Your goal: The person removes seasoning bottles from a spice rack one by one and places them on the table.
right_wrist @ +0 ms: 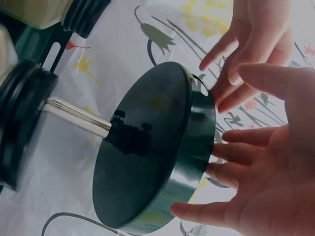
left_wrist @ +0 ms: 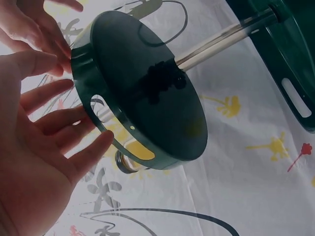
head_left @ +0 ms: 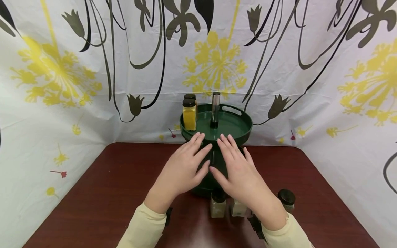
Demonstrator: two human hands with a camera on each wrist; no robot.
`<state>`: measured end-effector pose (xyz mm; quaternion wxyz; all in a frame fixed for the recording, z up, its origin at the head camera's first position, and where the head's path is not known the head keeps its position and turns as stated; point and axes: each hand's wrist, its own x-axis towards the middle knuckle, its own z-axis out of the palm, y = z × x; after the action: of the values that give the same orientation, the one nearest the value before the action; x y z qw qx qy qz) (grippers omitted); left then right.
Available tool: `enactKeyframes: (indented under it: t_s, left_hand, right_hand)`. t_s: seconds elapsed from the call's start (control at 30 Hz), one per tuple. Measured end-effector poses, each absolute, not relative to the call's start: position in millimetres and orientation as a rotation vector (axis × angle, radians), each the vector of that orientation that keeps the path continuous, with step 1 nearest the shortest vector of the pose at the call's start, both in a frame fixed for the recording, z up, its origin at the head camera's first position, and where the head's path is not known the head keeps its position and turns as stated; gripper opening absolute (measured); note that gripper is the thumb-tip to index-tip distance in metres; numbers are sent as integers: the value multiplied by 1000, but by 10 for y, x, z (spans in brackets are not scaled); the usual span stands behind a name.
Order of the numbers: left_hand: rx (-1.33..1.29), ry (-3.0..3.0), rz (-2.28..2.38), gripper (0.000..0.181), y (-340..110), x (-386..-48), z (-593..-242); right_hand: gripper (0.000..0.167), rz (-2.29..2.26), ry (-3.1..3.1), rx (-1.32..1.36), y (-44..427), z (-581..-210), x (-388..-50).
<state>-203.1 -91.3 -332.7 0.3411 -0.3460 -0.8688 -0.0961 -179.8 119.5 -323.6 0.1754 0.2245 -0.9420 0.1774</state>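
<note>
The dark green round upper tray point(head_left: 232, 125), a shallow dish with slots cut in its wall, lies directly on the far side of both hands, and any move seems to turn on that. The left hand point(head_left: 184, 165) comes in from the near left and the right hand point(head_left: 242, 172) from the near right, with the fingertips of each appearing to touch the outside of the tray's near wall. Neither hand is plainly nearer than the other.

Both hands are released: the fingers are extended and spread, resting against the wall without curling round it or pinching anything.

The tray's long axis runs across the scene, left to right, at a right angle to the shiny cylindrical post point(head_left: 215, 106) that stands upright through its middle. A black knobbed collar point(left_wrist: 165, 81) sits on the post under the tray, above a dark green lower tray point(head_left: 201, 191) on the red-brown wooden desk point(head_left: 130, 172).

On the upper tray's left side stands a square glass jar of yellow contents with a black lid point(head_left: 189, 119), just beyond the left fingertips. Another black-lidded jar point(head_left: 190, 96) is partly hidden behind it.
</note>
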Motion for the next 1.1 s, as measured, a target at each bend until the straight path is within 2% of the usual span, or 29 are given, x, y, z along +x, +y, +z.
enactKeyframes:
  t_s: [0.2,0.57,0.93,1.1]
  left_hand:
    - [-934,-2271,-278,49,-892,-2063,-3347]
    - [-765,-2368,-300,64,-962,-2137,-3409]
    - [-813,-2333,-304,63,-970,-2113,-3424]
    - [-840,-2334,-294,63,-963,-2125,-3394]
  right_hand:
    - [80,455,-2663,550,1201,-3252,-1826]
    - [79,507,-2642,461,1223,-3277,-1849]
    - [84,516,-2625,616,1131,-3349,-1837]
    - [85,465,-2620,590,1135,-3339,-1843]
